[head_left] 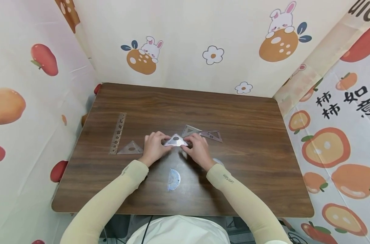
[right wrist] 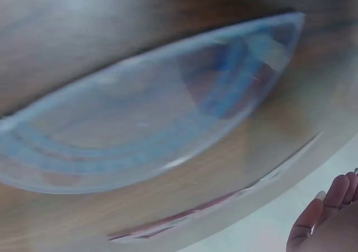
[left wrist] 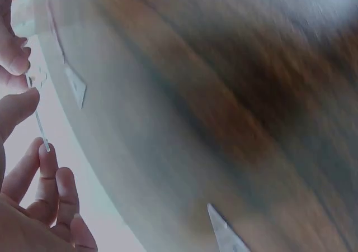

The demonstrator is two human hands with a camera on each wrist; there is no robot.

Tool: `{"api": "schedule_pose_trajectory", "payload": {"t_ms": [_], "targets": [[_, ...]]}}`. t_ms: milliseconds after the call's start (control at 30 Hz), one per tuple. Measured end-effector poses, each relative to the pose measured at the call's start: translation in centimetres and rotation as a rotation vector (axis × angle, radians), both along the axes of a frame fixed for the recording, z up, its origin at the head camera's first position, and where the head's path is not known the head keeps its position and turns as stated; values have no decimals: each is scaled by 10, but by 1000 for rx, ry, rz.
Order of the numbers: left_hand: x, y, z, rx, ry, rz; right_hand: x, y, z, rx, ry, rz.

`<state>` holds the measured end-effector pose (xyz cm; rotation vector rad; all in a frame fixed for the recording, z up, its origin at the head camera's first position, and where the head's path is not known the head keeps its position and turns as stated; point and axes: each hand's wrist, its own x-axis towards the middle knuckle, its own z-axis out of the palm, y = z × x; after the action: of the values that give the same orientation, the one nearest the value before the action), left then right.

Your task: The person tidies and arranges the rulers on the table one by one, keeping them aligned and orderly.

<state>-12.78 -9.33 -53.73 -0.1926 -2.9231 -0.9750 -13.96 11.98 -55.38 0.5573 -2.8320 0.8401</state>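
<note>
A clear set square (head_left: 176, 140) is held by both hands over the middle of the table. My left hand (head_left: 154, 145) pinches its left corner, while the right hand (head_left: 198, 149) pinches the corner opposite. Seen edge-on in the left wrist view, the set square (left wrist: 40, 120) is a thin strip between thumb and fingertips. Beyond the right hand, a clear set square (head_left: 189, 130) and a purplish one (head_left: 212, 135) overlap on the table. Nearer me lies a clear protractor (head_left: 174, 180) with blue markings. Another protractor (right wrist: 140, 112) fills much of the right wrist view, below the right forearm.
A clear ruler (head_left: 117, 134) with cut-out shapes lies at the left of the brown wooden table (head_left: 249, 162). Beside it is another clear set square (head_left: 131, 148). Patterned cloth walls (head_left: 185, 40) stand at the back and both sides.
</note>
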Motion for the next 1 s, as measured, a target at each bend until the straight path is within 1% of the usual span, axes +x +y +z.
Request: {"api": "schedule_pose_trajectory", "payload": {"t_ms": [267, 433, 533, 667, 1000], "targets": [[-7, -27, 7, 7, -45, -28, -2, -24, 8, 7, 32, 8], [-10, -42, 8, 30, -81, -42, -1, -38, 8, 26, 28, 8], [-10, -49, 7, 31, -88, -43, -1, -45, 6, 39, 3, 4], [-10, -55, 4, 34, -100, -49, 0, -52, 2, 40, -4, -2], [-6, -66, -9, 10, -165, -63, 8, -64, -10, 77, -42, -6]]}}
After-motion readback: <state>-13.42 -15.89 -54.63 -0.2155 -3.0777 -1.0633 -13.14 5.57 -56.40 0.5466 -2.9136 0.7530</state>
